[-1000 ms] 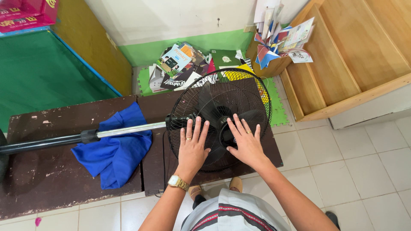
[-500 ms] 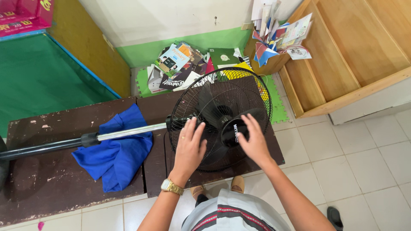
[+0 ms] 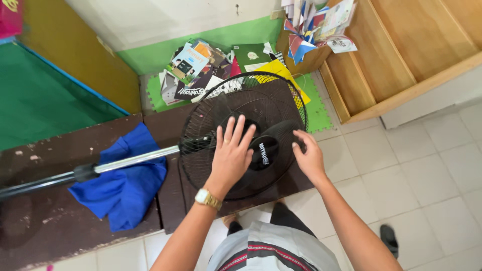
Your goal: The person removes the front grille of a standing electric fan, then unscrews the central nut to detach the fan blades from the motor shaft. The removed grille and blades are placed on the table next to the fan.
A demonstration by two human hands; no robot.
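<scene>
While the black fan [image 3: 251, 131] lies on its side across the dark brown table [image 3: 45, 211], we've got both hands on its wire grille. Our left hand [image 3: 232, 155] is flat, fingers spread, pressing the guard beside the hub. Our right hand [image 3: 309, 155] curls its fingers at the grille's right edge. A blue cloth [image 3: 120, 183] sits under the metal pole [image 3: 135, 159].

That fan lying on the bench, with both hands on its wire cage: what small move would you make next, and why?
Probably curl the right hand around the cage's rim to get a grip. The fan lies flat on the dark bench, the left hand lies open, pressing on the cage beside the hub, and the right hand's fingers already sit at the cage's right edge.
</scene>
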